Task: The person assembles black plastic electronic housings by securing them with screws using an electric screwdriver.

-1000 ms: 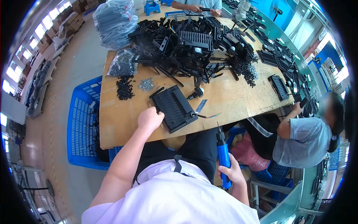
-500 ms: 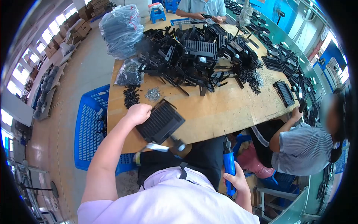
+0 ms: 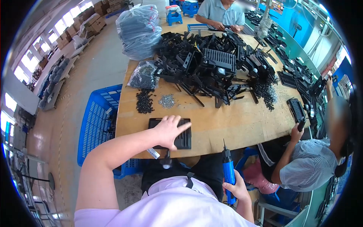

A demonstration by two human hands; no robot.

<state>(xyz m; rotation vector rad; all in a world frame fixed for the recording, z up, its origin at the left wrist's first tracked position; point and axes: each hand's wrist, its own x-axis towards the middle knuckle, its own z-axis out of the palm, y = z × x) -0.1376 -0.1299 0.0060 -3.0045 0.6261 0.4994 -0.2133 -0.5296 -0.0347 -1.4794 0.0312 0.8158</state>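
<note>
at the near edge of the tan wooden table [image 3: 211, 125], the black ribbed rectangular housing [image 3: 184, 140], probably stiff, weighty, best held by its rims, lies under the spread-fingered left hand [image 3: 169, 132], while the right hand [image 3: 237, 188] grips a blue cylindrical screwdriver [image 3: 229, 172] off that edge.

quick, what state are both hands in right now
Left hand: open, spread over the black ribbed rectangular panel.
Right hand: closed, holding the blue-and-black cylindrical screwdriver.
</note>
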